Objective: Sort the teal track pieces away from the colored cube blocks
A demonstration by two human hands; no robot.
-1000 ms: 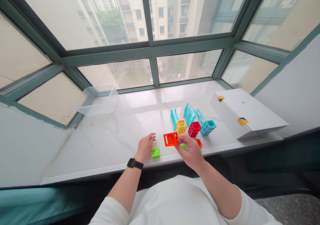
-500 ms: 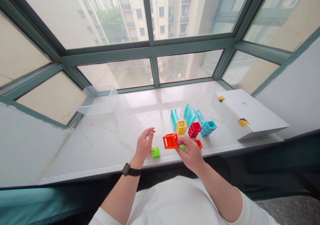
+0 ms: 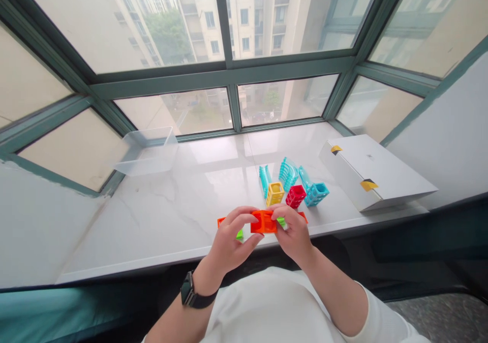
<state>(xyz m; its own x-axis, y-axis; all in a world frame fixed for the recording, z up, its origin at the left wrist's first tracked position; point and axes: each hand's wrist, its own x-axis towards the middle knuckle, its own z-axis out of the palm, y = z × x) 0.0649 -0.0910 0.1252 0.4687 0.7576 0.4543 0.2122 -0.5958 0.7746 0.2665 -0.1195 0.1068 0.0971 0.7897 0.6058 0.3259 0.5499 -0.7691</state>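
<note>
At the lower middle of the frame, on a white marble windowsill (image 3: 152, 221), the left hand (image 3: 229, 244) and right hand (image 3: 293, 234) meet on a translucent orange cube-shaped building block (image 3: 264, 221), held just above the sill near its front edge. The work in hand is this one block: the fingers (image 3: 238, 215) of the left hand curl around its left side, while the fingers (image 3: 278, 212) of the right hand close on its right side, so both hands are gripping it. Partly hidden behind the left hand are an orange piece (image 3: 220, 222) and a green block (image 3: 239, 235). Another green piece (image 3: 281, 222) and a red-orange piece (image 3: 303, 216) show just past the right hand. Farther up the sill stand a yellow cube (image 3: 275, 193), a red lattice cube (image 3: 296, 196), and a blue lattice cube (image 3: 318, 193), beside a straight teal chute (image 3: 264, 180) and a curved teal ramp (image 3: 288, 174). A clear plastic bin (image 3: 147, 152) sits at the upper left of the sill, and a white cardboard box (image 3: 375, 173) with yellow-and-black tape lies at the right. A black watch (image 3: 187, 289) circles the left wrist.
</note>
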